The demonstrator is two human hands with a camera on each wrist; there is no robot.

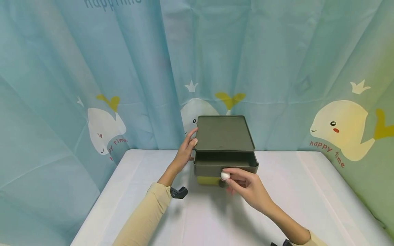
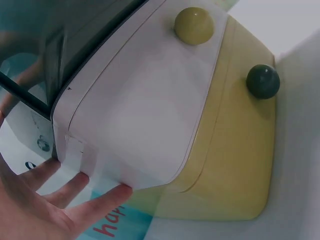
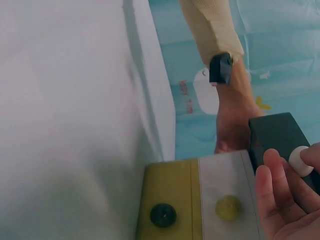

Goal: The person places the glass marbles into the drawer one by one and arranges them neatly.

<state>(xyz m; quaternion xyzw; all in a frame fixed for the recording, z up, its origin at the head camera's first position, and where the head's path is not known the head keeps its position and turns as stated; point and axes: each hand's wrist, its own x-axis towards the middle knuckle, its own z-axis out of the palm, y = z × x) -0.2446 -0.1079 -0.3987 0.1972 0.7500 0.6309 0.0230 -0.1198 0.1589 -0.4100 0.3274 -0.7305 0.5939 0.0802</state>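
Observation:
A small drawer cabinet (image 1: 223,133) with a dark green top stands at the far side of the table. Its dark green top drawer (image 1: 204,170) is partly pulled out, and its dark inside shows. My right hand (image 1: 250,189) pinches the round white knob (image 1: 225,175) on that drawer between thumb and fingers. On the cabinet's left side my left hand (image 1: 184,152) rests with fingers extended against the wall. Below, a white drawer (image 2: 145,90) with a yellow knob (image 2: 194,26) and a yellow drawer (image 2: 240,140) with a dark green knob (image 2: 263,81) are closed.
The white-covered table (image 1: 301,194) spreads to both sides and in front of the cabinet. Close behind it hangs a blue-green curtain (image 1: 271,68) with printed whales. Dark wrist devices (image 1: 179,192) sit on both forearms.

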